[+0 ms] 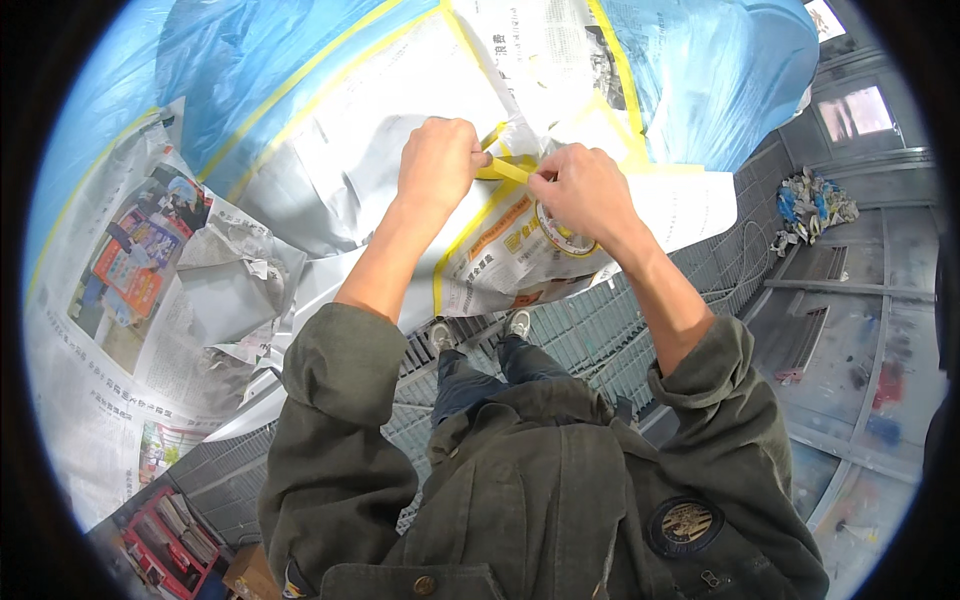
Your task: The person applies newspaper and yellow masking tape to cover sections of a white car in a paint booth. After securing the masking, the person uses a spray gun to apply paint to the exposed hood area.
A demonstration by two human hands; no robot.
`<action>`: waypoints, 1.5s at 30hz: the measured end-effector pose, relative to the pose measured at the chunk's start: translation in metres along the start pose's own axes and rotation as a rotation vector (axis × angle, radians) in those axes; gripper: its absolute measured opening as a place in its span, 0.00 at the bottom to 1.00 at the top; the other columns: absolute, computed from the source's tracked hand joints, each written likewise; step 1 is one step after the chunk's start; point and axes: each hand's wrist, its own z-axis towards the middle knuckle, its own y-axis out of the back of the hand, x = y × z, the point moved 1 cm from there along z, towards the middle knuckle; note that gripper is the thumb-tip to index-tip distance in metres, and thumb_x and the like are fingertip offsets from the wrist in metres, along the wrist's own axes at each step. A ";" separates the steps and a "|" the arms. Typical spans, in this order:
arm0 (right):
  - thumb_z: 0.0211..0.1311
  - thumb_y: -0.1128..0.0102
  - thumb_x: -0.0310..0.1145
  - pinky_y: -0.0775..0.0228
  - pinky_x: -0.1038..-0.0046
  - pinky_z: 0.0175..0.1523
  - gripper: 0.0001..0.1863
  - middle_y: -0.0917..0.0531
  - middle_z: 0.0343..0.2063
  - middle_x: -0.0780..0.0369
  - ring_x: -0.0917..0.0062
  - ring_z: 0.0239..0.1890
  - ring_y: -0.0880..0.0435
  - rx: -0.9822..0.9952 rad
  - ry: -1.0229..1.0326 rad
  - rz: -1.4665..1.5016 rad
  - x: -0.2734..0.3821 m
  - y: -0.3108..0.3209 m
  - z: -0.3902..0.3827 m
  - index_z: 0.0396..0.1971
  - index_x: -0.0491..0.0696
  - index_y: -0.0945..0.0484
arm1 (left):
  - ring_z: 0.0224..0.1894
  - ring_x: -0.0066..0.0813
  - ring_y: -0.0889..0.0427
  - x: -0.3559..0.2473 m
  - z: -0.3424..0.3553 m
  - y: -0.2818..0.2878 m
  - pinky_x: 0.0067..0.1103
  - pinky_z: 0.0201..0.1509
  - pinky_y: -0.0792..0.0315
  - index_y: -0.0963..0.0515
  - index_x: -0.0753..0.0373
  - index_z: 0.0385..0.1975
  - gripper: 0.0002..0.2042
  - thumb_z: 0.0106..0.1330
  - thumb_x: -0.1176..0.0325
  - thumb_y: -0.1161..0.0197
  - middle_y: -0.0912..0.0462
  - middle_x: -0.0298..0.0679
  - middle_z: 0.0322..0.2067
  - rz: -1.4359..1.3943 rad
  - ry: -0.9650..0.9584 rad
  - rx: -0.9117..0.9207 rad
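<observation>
A short strip of yellow masking tape is stretched between my hands. My left hand pinches its left end, with the fingers curled in. At the other end, my right hand grips the strip between thumb and fingers. A ring that looks like the tape roll shows just below my right hand, partly hidden by it. Under both hands lies newspaper edged with yellow tape, over a large covered object. Blue plastic film covers its far left and far right, joined to the paper by yellow tape lines.
More newspaper hangs at the left. Crumpled paper and plastic lie on the right by a grey wall. I stand on a metal grating. A red crate and a cardboard box are at the lower left.
</observation>
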 end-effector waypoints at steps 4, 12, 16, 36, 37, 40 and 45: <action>0.58 0.37 0.33 0.24 0.66 0.32 0.10 0.16 0.19 0.53 0.65 0.20 0.17 -0.175 0.067 0.087 0.009 -0.009 -0.014 0.28 0.41 0.13 | 0.33 0.48 0.16 0.001 -0.001 -0.005 0.37 0.41 0.23 0.15 0.67 0.23 0.09 0.53 0.67 0.25 0.16 0.50 0.25 0.076 0.006 -0.013; 0.67 0.36 0.31 0.41 0.83 0.22 0.11 0.19 0.16 0.67 0.91 0.16 0.29 -0.271 -0.158 0.669 0.000 0.044 -0.071 0.32 0.37 0.14 | 0.34 0.49 0.16 -0.016 -0.006 -0.010 0.39 0.40 0.23 0.17 0.66 0.22 0.10 0.54 0.65 0.26 0.16 0.50 0.27 0.133 -0.035 -0.047; 0.67 0.37 0.33 0.31 0.81 0.29 0.13 0.16 0.17 0.63 0.88 0.21 0.22 -0.239 -0.233 0.691 -0.013 0.054 -0.087 0.32 0.36 0.14 | 0.34 0.50 0.16 -0.031 -0.002 -0.025 0.39 0.39 0.22 0.18 0.67 0.22 0.10 0.56 0.66 0.28 0.16 0.50 0.29 0.236 -0.097 -0.022; 0.67 0.50 0.30 0.30 0.73 0.33 0.29 0.20 0.18 0.60 0.78 0.20 0.23 0.049 -0.023 0.532 -0.010 0.023 -0.108 0.68 0.41 0.33 | 0.31 0.22 0.15 -0.057 -0.066 -0.014 0.21 0.38 0.23 0.14 0.68 0.34 0.12 0.60 0.65 0.25 0.12 0.40 0.26 -0.920 0.174 0.451; 0.66 0.52 0.28 0.32 0.78 0.31 0.30 0.20 0.18 0.63 0.83 0.20 0.25 0.075 0.010 0.573 -0.010 0.021 -0.107 0.69 0.42 0.33 | 0.31 0.22 0.15 -0.056 -0.068 -0.010 0.21 0.37 0.23 0.14 0.69 0.34 0.11 0.59 0.67 0.25 0.12 0.40 0.26 -0.919 0.199 0.457; 0.70 0.51 0.29 0.31 0.79 0.28 0.25 0.19 0.17 0.63 0.85 0.18 0.24 0.261 -0.113 0.704 -0.008 0.024 -0.111 0.66 0.40 0.30 | 0.30 0.22 0.16 -0.055 -0.074 -0.003 0.20 0.36 0.24 0.16 0.70 0.33 0.07 0.61 0.73 0.28 0.13 0.40 0.26 -0.826 0.192 0.365; 0.72 0.47 0.32 0.29 0.75 0.26 0.13 0.17 0.17 0.60 0.78 0.17 0.20 0.333 -0.241 0.526 -0.006 0.036 -0.109 0.46 0.40 0.19 | 0.29 0.23 0.15 -0.067 -0.092 0.016 0.20 0.35 0.23 0.17 0.70 0.31 0.05 0.61 0.76 0.29 0.13 0.42 0.25 -0.711 0.178 0.124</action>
